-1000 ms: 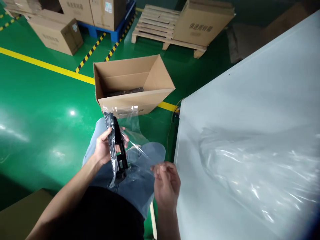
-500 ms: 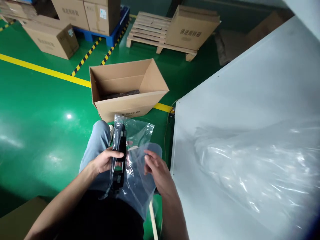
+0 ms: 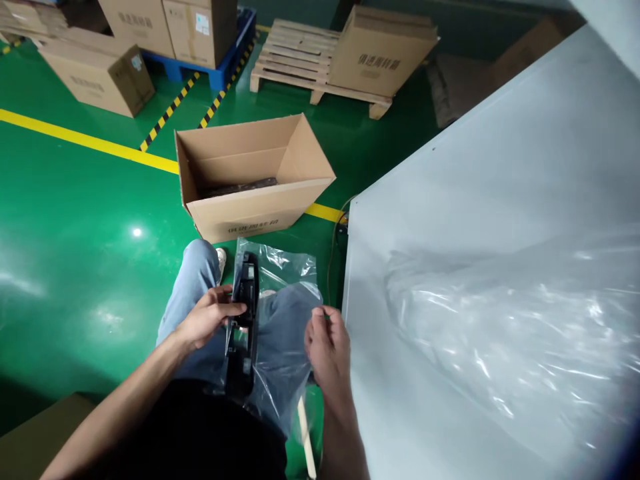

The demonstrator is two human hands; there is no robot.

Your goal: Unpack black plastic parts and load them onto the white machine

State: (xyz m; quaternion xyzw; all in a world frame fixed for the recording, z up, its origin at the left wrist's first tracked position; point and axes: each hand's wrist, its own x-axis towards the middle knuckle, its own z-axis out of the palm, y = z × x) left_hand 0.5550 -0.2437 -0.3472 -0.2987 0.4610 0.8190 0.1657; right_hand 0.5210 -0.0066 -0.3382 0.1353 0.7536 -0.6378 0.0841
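A long black plastic part [image 3: 242, 360] with rectangular openings lies inside a clear plastic bag [image 3: 285, 333] over my lap. My left hand [image 3: 213, 317] grips the part through the film, thumb on top and fingers curled round its left side. At the bag's right edge, my right hand [image 3: 329, 343] is closed in a pinch on the film, pulling it out flat to the right of the part. The bag's far end spreads out just short of the open carton [image 3: 250, 213].
Dark parts [image 3: 240, 188] lie in the open carton. A pale grey surface [image 3: 400, 400] on the right bears a heap of clear plastic bags [image 3: 500, 333]. Farther off are a wooden pallet [image 3: 295, 60] with a carton [image 3: 383, 53] and a blue pallet [image 3: 217, 77] with stacked cartons.
My right hand has moved right and closed on the bag's edge, and the film is spread wider and flatter. The black part has turned to show more of its face.
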